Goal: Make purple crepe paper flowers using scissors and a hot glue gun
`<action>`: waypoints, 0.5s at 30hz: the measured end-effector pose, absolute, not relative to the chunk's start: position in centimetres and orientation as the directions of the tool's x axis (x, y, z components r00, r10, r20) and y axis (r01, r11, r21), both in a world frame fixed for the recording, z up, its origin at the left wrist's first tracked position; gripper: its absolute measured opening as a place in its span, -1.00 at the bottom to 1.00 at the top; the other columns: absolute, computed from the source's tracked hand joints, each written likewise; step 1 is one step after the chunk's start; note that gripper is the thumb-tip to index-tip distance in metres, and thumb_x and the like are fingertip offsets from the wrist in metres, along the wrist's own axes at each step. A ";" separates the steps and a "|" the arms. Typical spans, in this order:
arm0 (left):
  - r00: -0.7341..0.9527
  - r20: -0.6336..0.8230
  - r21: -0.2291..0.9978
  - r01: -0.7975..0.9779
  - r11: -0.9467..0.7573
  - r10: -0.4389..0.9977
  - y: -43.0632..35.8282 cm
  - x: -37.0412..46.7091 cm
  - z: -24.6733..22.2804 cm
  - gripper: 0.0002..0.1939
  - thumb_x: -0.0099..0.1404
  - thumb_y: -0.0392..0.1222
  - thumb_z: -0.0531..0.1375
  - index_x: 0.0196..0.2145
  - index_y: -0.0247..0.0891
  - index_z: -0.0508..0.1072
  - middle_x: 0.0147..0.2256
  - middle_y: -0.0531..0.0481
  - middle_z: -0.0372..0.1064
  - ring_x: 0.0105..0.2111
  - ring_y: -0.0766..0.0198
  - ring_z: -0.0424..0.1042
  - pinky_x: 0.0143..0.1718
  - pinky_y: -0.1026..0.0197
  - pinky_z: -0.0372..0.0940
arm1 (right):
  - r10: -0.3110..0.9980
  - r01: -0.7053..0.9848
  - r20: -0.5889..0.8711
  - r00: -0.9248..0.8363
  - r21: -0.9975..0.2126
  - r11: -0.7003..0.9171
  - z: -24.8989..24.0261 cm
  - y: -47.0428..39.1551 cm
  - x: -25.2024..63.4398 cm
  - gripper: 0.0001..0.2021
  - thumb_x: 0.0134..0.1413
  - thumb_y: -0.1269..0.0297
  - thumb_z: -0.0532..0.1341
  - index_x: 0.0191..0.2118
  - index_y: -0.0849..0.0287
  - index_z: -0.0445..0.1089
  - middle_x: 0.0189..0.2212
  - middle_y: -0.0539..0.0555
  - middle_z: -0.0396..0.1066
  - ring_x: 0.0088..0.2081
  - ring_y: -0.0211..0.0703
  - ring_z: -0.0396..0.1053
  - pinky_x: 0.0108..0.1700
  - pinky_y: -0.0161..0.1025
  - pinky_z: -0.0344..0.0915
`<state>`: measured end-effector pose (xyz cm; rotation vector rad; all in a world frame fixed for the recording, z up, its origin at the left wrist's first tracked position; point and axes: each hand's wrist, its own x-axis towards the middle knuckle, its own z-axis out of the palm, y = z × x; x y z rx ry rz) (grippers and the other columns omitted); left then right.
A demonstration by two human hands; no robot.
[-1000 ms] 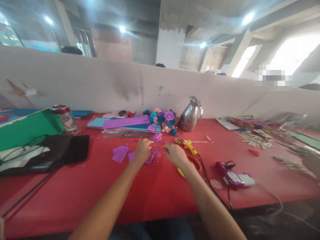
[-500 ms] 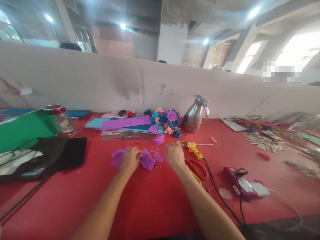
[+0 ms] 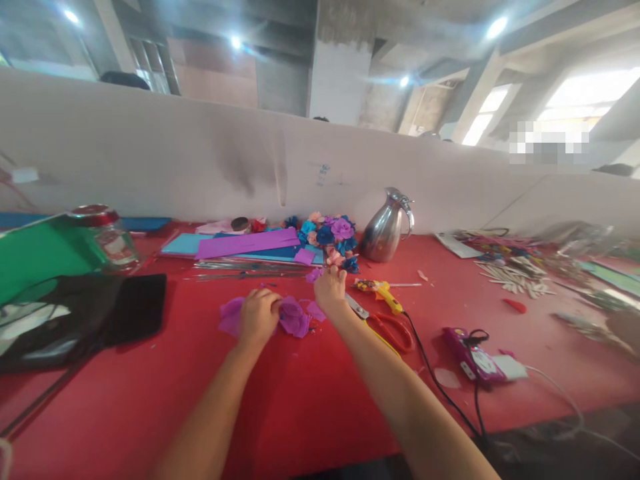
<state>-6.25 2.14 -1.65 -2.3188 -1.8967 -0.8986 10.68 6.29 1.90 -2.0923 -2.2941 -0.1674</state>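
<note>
Purple paper petals (image 3: 294,317) poke out beside the left hand (image 3: 257,316), and its thumb and finger pinch their edge. The right hand (image 3: 331,291) is up by a small purple paper flower (image 3: 313,275), with its fingers curled; I can't tell if they hold it. Just past that hand sits a bunch of paper flowers (image 3: 325,235). Red-handled scissors (image 3: 393,332) and a yellow glue gun (image 3: 389,298) lie to its right.
</note>
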 end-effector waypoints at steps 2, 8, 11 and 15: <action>0.105 0.442 0.341 0.899 -0.275 0.891 2.1 -6.2 -1.7 -0.80 0.21 -0.28 0.10 -0.40 -0.24 0.54 -0.34 -0.11 0.48 -0.28 0.06 0.36 -0.17 0.08 0.19 | 0.991 0.993 0.086 -0.104 0.066 0.099 1.9 5.9 10.9 -0.67 0.15 0.50 0.01 -0.16 0.25 0.51 -0.07 0.33 0.41 0.04 0.12 0.15 -0.05 0.01 -0.03; 0.066 0.455 0.442 0.849 -0.290 0.888 2.2 -6.2 -1.8 -0.81 0.21 -0.29 0.11 -0.39 -0.25 0.55 -0.35 -0.11 0.49 -0.26 0.09 0.37 -0.15 0.09 0.21 | 0.989 0.993 0.082 -0.121 -0.001 0.122 2.1 4.9 11.9 -0.74 0.08 0.48 0.08 -0.22 0.26 0.51 -0.14 0.31 0.42 -0.03 0.10 0.17 -0.12 -0.02 0.03; -0.036 0.433 0.596 0.760 -0.257 0.900 2.2 -6.0 -1.9 -0.78 0.22 -0.28 0.12 -0.23 -0.25 0.54 -0.32 -0.09 0.49 -0.30 0.16 0.40 -0.19 0.13 0.26 | 0.986 0.986 0.120 -0.115 -0.110 0.128 2.4 3.8 12.2 -0.79 0.07 0.37 0.13 -0.26 0.23 0.50 -0.15 0.26 0.39 -0.07 0.08 0.18 -0.16 -0.08 0.05; -0.054 0.449 0.673 0.677 -0.298 0.892 2.1 -5.3 -1.9 -0.64 0.19 -0.26 0.19 -0.03 -0.21 0.46 -0.26 -0.05 0.44 -0.27 0.20 0.41 -0.19 0.17 0.30 | 0.969 0.948 0.201 -0.141 -0.253 0.190 2.7 2.4 12.4 -0.81 0.12 0.26 0.13 -0.27 0.14 0.48 -0.13 0.15 0.37 -0.08 0.01 0.17 -0.16 -0.14 0.05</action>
